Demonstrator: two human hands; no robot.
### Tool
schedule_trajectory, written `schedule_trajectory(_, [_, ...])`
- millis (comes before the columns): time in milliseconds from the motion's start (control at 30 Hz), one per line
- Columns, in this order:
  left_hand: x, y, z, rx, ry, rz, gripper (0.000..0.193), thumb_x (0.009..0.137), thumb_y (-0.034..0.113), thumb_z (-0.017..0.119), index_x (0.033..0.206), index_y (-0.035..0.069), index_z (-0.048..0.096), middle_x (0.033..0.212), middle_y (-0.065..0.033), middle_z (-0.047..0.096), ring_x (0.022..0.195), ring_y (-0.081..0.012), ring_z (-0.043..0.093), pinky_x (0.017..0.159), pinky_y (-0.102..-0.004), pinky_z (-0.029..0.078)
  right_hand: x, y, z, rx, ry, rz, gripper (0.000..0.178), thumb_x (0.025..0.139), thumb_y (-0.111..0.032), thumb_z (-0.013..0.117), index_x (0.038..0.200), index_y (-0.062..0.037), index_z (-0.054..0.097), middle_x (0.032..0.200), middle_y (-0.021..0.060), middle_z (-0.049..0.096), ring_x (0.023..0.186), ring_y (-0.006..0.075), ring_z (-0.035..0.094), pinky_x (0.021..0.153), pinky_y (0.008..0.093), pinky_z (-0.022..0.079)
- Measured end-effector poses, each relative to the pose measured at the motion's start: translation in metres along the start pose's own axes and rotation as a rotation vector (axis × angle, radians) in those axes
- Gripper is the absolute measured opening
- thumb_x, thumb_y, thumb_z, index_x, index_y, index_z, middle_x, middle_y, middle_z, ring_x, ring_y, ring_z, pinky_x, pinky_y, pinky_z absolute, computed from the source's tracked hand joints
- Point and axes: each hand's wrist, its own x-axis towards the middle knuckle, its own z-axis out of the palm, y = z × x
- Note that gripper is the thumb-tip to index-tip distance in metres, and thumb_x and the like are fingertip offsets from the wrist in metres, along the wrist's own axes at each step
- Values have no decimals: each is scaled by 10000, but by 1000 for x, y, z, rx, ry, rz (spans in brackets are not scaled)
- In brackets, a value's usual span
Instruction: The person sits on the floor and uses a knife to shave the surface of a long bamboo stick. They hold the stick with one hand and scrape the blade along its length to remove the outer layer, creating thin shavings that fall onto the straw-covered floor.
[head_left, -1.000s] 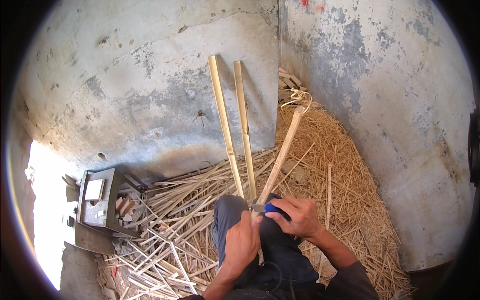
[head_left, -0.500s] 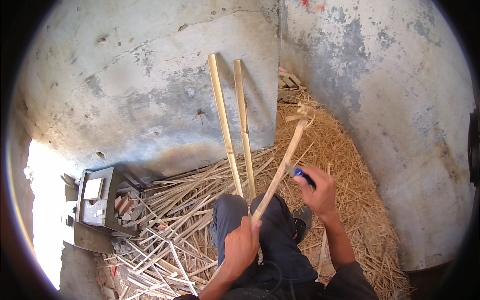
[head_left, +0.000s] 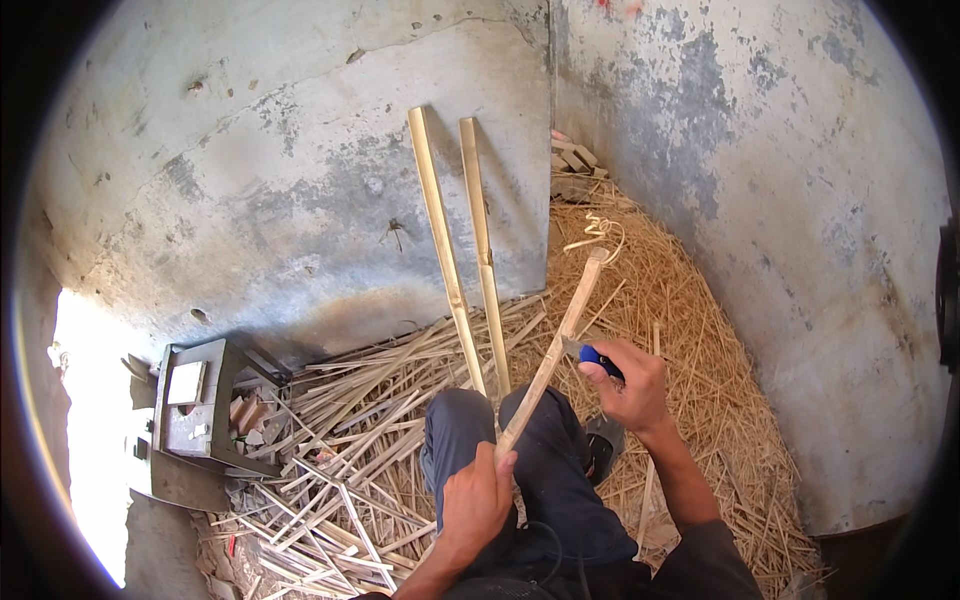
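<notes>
moved forward, right hand (head_left: 636, 388) clasps blue-handled knife (head_left: 601, 363) while left hand (head_left: 477, 502) pinches strip (head_left: 540, 383).

- Left wall (head_left: 200, 250): grey, flaking, scored by a long crack, stained brown low down
- Right wall (head_left: 830, 270): pale, peeling in grey patches, marked red near the top
- Against the left wall, side by side and tilted: two tall strips (head_left: 434, 205)
- On that wall, right of the middle: a spidery dark spot (head_left: 394, 233), too small to make out
- At left, near the wall: a dark wooden stand (head_left: 190, 432), with a pale square plate (head_left: 187, 382) on top
- Just beside the stand: rubble (head_left: 250, 415)
- In the corner: stacked bricks (head_left: 575, 157)
- Across the floor: criss-crossed loose strips (head_left: 350, 440)
- Along the right wall: heaped shavings (head_left: 700, 440)
- Lower left: a red scrap (head_left: 232, 546)
- Far left: a glaring opening (head_left: 90, 400)
</notes>
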Motion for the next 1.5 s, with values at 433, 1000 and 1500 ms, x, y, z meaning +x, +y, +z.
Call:
schedule_trajectory(433, [-17, -15, 5, 33, -62, -27, 322, 1147, 318, 555, 991, 39, 520, 759, -230, 691, 691, -497, 679, 610, -602, 508, 30, 51, -7, -147, 128, -18, 376, 1026, -386, 764, 1043, -11, 791, 941, 133, 801, 773, 301, 789, 663, 382, 600])
schedule_trajectory(1000, [7, -9, -7, -188, 37, -37, 331, 1098, 326, 678, 1003, 13, 625, 639, -227, 574, 603, -467, 620, 561, -499, 436, -20, 4, 19, 190, -54, 30, 347, 991, -303, 802, 1110, 22, 774, 921, 139, 778, 745, 234, 740, 659, 371, 562])
schedule_trajectory(1500, [24, 13, -9, -213, 83, 6, 330, 1064, 324, 736, 1033, 9, 642, 661, -201, 634, 575, -415, 643, 547, -461, 452, -46, -33, 34, 107, -144, -123, 280, 948, -316, 835, 1088, -78, 792, 826, 62, 718, 624, 251, 704, 546, 363, 536])
